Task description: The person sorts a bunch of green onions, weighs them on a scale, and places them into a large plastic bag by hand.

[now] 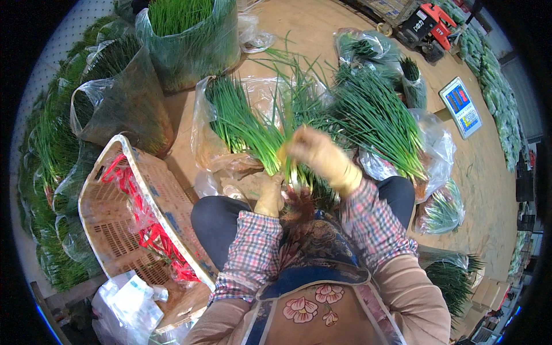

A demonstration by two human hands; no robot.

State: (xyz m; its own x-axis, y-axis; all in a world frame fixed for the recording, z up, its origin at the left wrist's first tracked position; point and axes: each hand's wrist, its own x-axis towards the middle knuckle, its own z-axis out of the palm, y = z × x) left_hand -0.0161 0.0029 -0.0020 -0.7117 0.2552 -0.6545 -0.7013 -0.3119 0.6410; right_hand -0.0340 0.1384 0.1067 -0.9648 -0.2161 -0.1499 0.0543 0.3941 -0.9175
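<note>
My left hand (270, 193), in a pale yellow glove, grips the white lower ends of a small bunch of scallions (263, 144) in front of my lap. My right hand (321, 157), gloved too and blurred, is at the stalks just above; a yellowish strip shows by its fingertips, and I cannot tell if it is pinched. More scallions with reddish-brown roots (299, 202) rest against my apron. Beyond my left hand, trimmed scallions lie on an opened clear plastic bag (205, 146). A large scallion pile (379, 116) lies on the right.
To my left stands a dirty plastic crate (108, 202) holding red ties (146, 215). Tall bags of scallions (194, 56) stand behind it. A digital scale display (460, 108) is at right. A red pallet truck (427, 30) stands farther back. A bagged bundle (440, 209) lies by my right knee.
</note>
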